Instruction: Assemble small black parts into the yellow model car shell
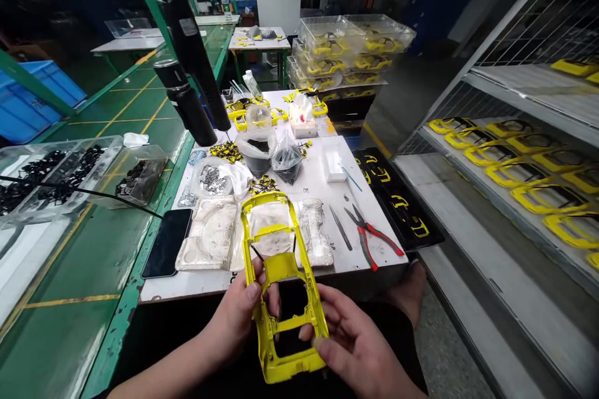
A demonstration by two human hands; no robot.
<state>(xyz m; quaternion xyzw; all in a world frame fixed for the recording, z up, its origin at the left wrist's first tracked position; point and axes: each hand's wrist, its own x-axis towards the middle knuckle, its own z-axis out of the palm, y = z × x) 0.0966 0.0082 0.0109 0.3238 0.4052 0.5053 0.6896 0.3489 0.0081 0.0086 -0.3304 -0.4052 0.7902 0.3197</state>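
Note:
I hold a yellow toy car body shell (281, 265) over my lap, in front of the white work table (187, 283). My left hand (241, 315) grips its left side, thumb and fingers pinched on the frame. My right hand (353, 343) holds the shell's right rear edge, fingers curled around it. A thin black stick-like part (257, 254) pokes up by my left fingers. The shell is open-framed and the table shows through it.
On the table lie red-handled pliers (372, 237), tweezers (340, 227), a dark phone (167, 242), clear moulded trays (213, 234) and bags of small parts (286, 162). Clear boxes of yellow shells (349, 43) stack behind. Shelves at right carry yellow shells (519, 171). Black cylinders (189, 106) hang at left.

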